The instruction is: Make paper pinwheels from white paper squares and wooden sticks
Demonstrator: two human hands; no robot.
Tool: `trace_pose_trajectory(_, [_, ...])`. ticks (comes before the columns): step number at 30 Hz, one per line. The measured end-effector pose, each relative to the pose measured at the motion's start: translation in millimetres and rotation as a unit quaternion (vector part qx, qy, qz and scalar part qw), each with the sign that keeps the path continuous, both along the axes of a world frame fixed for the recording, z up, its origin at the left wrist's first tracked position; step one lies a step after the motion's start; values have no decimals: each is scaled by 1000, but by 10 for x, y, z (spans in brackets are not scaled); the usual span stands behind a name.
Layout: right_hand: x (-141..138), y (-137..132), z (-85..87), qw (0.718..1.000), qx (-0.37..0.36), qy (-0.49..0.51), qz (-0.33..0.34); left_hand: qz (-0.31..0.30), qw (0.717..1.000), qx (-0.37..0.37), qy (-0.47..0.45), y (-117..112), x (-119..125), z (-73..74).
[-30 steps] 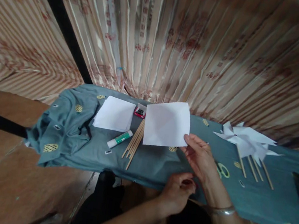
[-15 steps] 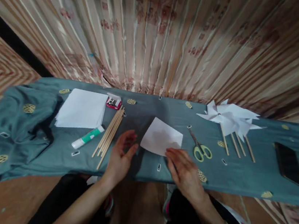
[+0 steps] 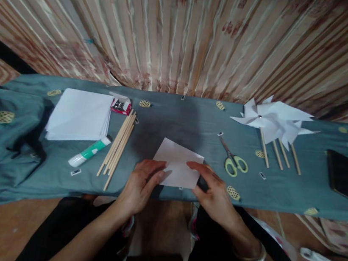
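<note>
A white sheet of paper (image 3: 177, 165) lies near the front edge of the cloth-covered table, between my two hands. My left hand (image 3: 143, 182) grips its left edge, fingers on top and thumb close beside them. At the right edge my right hand (image 3: 212, 191) has its forefinger stretched over the paper and its thumb near the lower right corner. Green-handled scissors (image 3: 232, 160) rest to the right of the paper. To the left lies a bundle of thin wooden sticks (image 3: 119, 144).
A paper stack (image 3: 79, 116), a small red box of metal pins (image 3: 121, 105) and a glue stick (image 3: 89, 152) lie on the left. Several paper pinwheels (image 3: 274, 122) on sticks lie at right, beside a black phone (image 3: 343, 175). A curtain (image 3: 173, 40) hangs behind.
My left hand has moved in from beside the paper to its left edge. The paper has shifted slightly toward me, and my right forefinger now reaches over it. The camera view has also shifted.
</note>
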State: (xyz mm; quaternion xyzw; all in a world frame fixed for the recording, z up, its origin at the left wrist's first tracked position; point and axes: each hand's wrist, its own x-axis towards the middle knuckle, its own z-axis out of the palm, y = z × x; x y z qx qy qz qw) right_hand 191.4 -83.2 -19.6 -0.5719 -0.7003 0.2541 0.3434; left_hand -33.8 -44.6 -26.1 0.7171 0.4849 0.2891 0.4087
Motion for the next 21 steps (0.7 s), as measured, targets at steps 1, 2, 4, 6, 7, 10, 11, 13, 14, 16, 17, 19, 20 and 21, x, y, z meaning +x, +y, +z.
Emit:
trace_pose_trajectory(1, [28, 36, -31, 999, -25, 15, -19, 3, 1000, -10, 1, -4, -11, 13])
trace_pose_trajectory(2, [43, 73, -57, 998, -46, 29, -37, 5, 1000, -18, 2, -10, -18, 24])
trace_pose_trajectory(4, [39, 153, -98, 994, -68, 47, -65, 8, 999, -30, 7, -23, -25, 37])
trace_pose_trajectory(6, [1, 236, -125, 993, -69, 55, -84, 18, 999, -35, 13, -32, -24, 27])
trace_pose_trajectory(7, [-23, 278, -134, 992, -67, 56, -89, 25, 999, -36, 16, -34, -24, 13])
trace_pose_trajectory(10, [-88, 393, -154, 993, -55, 54, -93, 47, 998, -28, 22, -31, -31, -45])
trace_pose_trajectory(11, [-104, 425, -158, 993, -47, 50, -91, 51, 998, -25, 23, -28, -38, -63])
trace_pose_trajectory(13, [-123, 474, -166, 995, -26, 37, -84, 52, 998, -13, 25, -21, -54, -90])
trace_pose_trajectory(14, [-129, 492, -171, 996, -16, 27, -79, 49, 998, -1, 28, -18, -62, -97])
trace_pose_trajectory(16, [-136, 515, -181, 998, 0, 4, -68, 43, 997, 44, 45, -16, -74, -101])
trace_pose_trajectory(17, [-139, 522, -187, 998, 8, -8, -63, 39, 995, 76, 58, -20, -75, -99])
trace_pose_trajectory(19, [-145, 529, -200, 998, 24, -28, -53, 24, 983, 154, 91, -43, -64, -91])
trace_pose_trajectory(20, [-149, 531, -207, 998, 31, -35, -49, 9, 975, 191, 112, -63, -51, -86])
trace_pose_trajectory(21, [-153, 533, -214, 997, 36, -42, -47, -13, 966, 224, 131, -88, -33, -82])
